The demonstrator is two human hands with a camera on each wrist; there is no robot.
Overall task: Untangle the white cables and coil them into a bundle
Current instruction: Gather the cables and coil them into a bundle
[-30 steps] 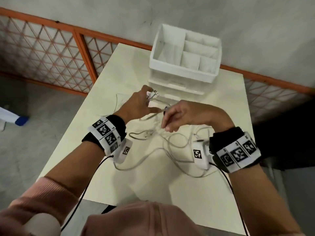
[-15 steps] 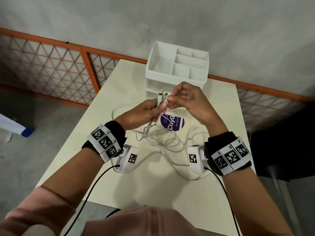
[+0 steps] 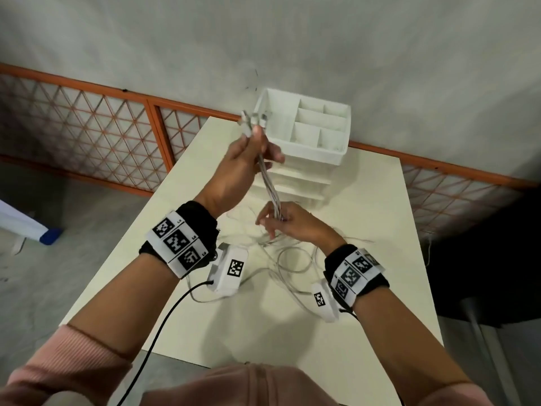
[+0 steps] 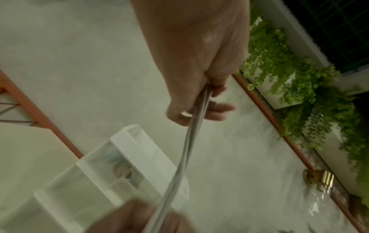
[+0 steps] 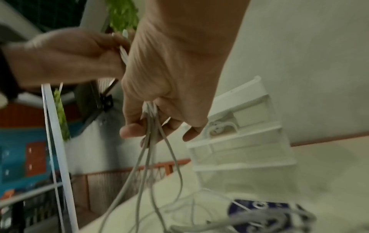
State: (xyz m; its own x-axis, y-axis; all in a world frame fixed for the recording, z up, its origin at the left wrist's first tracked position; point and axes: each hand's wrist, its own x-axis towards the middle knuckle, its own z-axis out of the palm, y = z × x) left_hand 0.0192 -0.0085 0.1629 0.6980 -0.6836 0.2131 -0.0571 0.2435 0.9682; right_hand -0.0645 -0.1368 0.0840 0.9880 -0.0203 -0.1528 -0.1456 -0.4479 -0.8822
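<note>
The left hand is raised above the table, its fingers closed around the gathered white cables just below their plug ends, which stick out above the fist. The strands run taut down to the right hand, which holds them bunched in curled fingers, low over the tabletop. Below it the rest of the cables lie in loose, crossing loops mid-table, well inside every edge. A white drawer organizer stands at the far edge, just behind the hands.
</note>
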